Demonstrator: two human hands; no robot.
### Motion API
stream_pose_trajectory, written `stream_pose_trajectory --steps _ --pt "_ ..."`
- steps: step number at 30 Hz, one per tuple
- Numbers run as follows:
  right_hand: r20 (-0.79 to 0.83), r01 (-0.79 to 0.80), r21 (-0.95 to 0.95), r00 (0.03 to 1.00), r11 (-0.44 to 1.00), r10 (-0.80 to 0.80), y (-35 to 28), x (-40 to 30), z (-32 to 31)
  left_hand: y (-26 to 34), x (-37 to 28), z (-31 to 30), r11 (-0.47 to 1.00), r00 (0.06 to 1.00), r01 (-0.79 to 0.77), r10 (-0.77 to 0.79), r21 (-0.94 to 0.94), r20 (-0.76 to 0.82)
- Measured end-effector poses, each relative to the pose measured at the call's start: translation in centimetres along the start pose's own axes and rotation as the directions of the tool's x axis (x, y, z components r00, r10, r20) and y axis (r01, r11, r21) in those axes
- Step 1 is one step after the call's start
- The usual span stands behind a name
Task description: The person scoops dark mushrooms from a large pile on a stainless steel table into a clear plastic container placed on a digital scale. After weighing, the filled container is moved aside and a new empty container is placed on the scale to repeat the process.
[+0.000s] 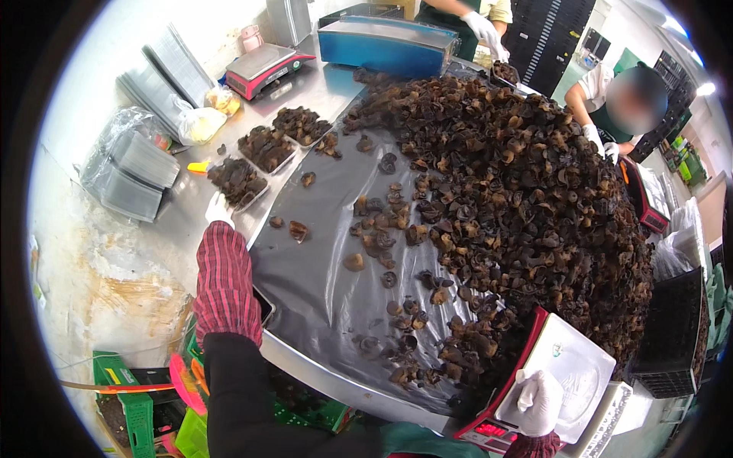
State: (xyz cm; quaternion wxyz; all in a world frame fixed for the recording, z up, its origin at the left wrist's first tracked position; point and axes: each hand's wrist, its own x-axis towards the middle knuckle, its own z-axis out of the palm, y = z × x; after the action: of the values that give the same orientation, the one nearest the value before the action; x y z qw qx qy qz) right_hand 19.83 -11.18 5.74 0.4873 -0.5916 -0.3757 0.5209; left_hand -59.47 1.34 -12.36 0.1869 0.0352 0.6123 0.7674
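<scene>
My left hand (219, 210), in a white glove and a red striped sleeve, touches the near end of a clear plastic tray (252, 197) filled with wood ear mushrooms. Two more filled trays stand just beyond it on the steel table. My right hand (540, 402), also gloved, is over the metal pan of a red digital scale (578, 366), its fingers curled; whether it holds anything is hidden. A large heap of wood ear mushrooms (515, 172) covers much of the table, with loose pieces scattered on the dark plastic sheet (309, 275).
Stacks of empty trays (134, 177) lie at the left by the wall, near another red scale (263, 68). A blue metal box (386, 48) stands at the far edge. Two co-workers are at the far side. Green crates (123, 395) sit below left; a black crate (667, 338) stands right.
</scene>
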Motion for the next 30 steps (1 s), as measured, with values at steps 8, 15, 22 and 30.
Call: stream_pose_trajectory --steps 8,15,22,30 --pt "-0.085 -0.066 0.004 0.994 0.998 0.067 -2.1 -0.2 1.3 2.2 -3.1 4.5 0.299 0.761 -0.637 0.396 0.711 0.515" --pt "-0.17 0.042 -0.045 0.984 0.998 -0.049 -2.2 -1.3 -3.7 3.6 -23.5 6.4 -0.038 0.421 -0.903 0.135 0.429 0.897" --pt "-0.318 0.062 -0.076 0.945 0.995 -0.083 -2.8 -3.4 -9.2 1.6 -28.0 8.6 0.29 0.237 -0.929 -0.015 0.231 0.971" --pt "-0.535 0.115 -0.396 0.778 0.911 -0.33 -0.1 -3.4 -19.3 -1.0 -30.7 17.1 0.234 0.31 -0.931 0.111 0.279 0.944"
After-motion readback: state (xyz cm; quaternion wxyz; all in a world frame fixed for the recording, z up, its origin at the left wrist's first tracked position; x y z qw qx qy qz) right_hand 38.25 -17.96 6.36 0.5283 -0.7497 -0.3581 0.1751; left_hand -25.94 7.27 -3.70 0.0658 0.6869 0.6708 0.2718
